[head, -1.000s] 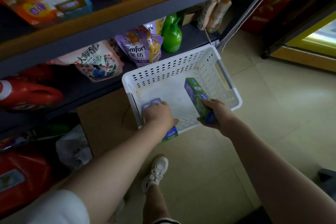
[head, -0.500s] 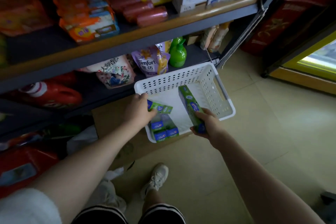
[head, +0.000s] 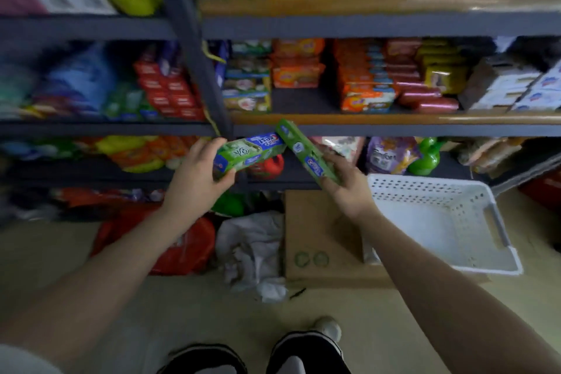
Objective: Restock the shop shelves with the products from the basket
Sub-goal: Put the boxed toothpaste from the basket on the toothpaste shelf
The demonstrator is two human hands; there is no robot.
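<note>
My left hand [head: 194, 177] grips green toothpaste boxes [head: 249, 151], held level in front of the dark shelf post. My right hand [head: 349, 188] holds another green toothpaste box [head: 305, 150], tilted with its far end up against the middle shelf's edge. The two sets of boxes nearly touch at their far ends. The white perforated basket [head: 473, 191] rests on a cardboard box to the right, below my right hand, and its visible inside looks bare. The view is blurred.
Dark metal shelves [head: 364, 127] hold stacked soap and packet goods. A purple pouch [head: 388, 158] and a green bottle [head: 425, 158] stand on the lower shelf. A cardboard box [head: 315, 237], crumpled white bag [head: 252, 249] and red package [head: 182, 249] lie on the floor.
Both hands have lifted out of the basket with the toothpaste boxes and risen to the shelves. The view has swung up and left, so the basket now lies at the right.
</note>
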